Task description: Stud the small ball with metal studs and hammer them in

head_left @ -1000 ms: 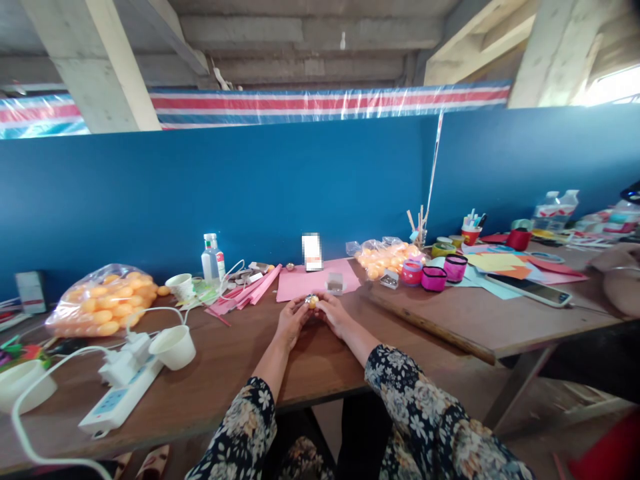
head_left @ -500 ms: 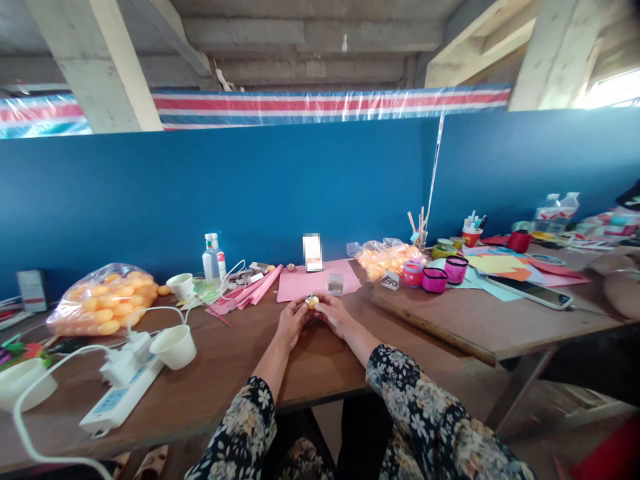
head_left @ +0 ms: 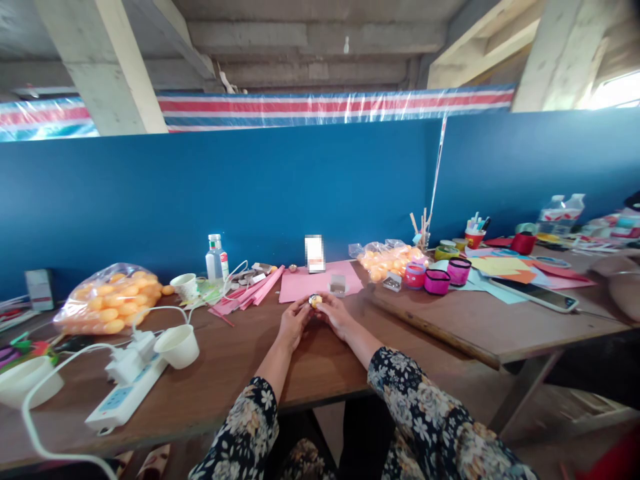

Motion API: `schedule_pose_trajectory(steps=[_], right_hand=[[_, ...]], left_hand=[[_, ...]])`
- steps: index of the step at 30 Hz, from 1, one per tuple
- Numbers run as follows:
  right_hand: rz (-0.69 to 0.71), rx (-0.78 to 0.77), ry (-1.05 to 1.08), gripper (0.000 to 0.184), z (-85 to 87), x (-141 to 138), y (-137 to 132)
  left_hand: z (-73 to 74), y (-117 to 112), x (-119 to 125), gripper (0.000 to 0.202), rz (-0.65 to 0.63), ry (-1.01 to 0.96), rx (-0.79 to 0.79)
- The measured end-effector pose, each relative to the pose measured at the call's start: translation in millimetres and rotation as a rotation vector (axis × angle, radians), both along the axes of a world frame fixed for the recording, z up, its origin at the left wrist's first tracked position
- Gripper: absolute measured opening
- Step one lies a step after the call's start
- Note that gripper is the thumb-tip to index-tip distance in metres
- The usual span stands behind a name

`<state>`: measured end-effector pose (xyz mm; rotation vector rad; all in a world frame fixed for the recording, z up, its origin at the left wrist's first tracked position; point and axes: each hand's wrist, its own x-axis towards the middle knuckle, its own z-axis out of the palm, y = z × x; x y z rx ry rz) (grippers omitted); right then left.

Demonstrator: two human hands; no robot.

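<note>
One sm. shiny obj. (head_left: 315, 301), silver/yellow; L fingers (head_left: 302, 307), R fingers (head_left: 329, 307) pinched round it.

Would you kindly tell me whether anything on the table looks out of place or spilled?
One orange ball lies loose just right of the clear plastic bag, while similar balls are inside it, so it looks strayed. I see no obvious spill.

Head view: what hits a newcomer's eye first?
Probably the long blue partition behind the brown table. In front, the left hand and right hand hold a small, shiny gold-and-silver object. Clear plastic bags of round orange pieces lie left and right of the pink sheet.
</note>
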<state>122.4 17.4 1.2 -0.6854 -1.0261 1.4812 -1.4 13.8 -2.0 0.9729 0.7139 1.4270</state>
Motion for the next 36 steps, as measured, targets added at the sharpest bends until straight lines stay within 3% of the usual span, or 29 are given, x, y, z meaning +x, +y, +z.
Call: schedule_pose_trajectory(steps=[11, 17, 27, 31, 36], right_hand=[[0.037, 0.055, -0.032, 0.037, -4.1, 0, 3], [0.065, 0.073, -0.047, 0.033, -0.3, -1, -2], [0.079, 0.050, -0.124, 0.044, -5.3, -1, 0], [-0.041, -0.027, -0.134, 0.038, 2.9, 5, 8], [-0.332, 0.014, -0.345, 0.022, 34.4, 41, 32]], left_hand=[[2.7, -1, 1, 0.043, 0.035, -0.005, 0.007], [2.6, -3, 1, 0.054, 0.027, 0.070, 0.020], [2.7, -3, 0, 0.054, 0.016, 0.044, 0.019], [2.8, -2, -2, 0.047, 0.040, -0.034, -0.011], [0.4, 2, -3, 0.029, 0.117, -0.119, -0.076]])
